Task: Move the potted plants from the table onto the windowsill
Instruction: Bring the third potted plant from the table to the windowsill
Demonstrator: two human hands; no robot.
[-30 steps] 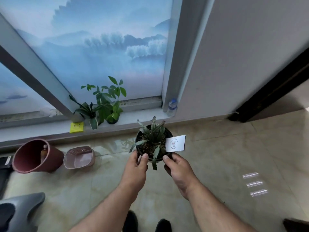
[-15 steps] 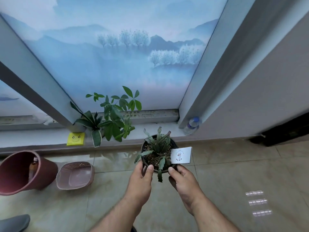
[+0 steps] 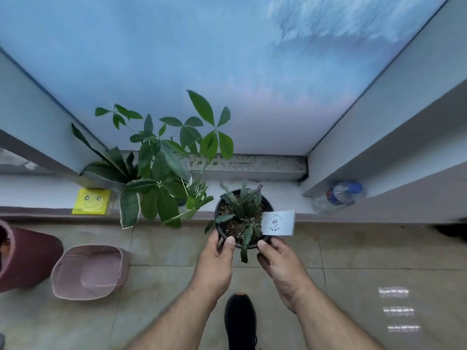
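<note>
Both my left hand and right hand clasp the small black plastic pot of spiky succulent, fingers on its rim. Setting it down on the white windowsill, I risk brushing the leafy green potted plants alongside.

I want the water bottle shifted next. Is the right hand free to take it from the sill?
Probably not yet: the right hand and left hand both grip the black pot; the bottle lies unobstructed.

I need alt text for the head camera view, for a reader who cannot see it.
Two bare hands, left hand and right hand, hold a small black potted succulent at the edge of a white windowsill, beside two leafy potted plants already standing there.
</note>
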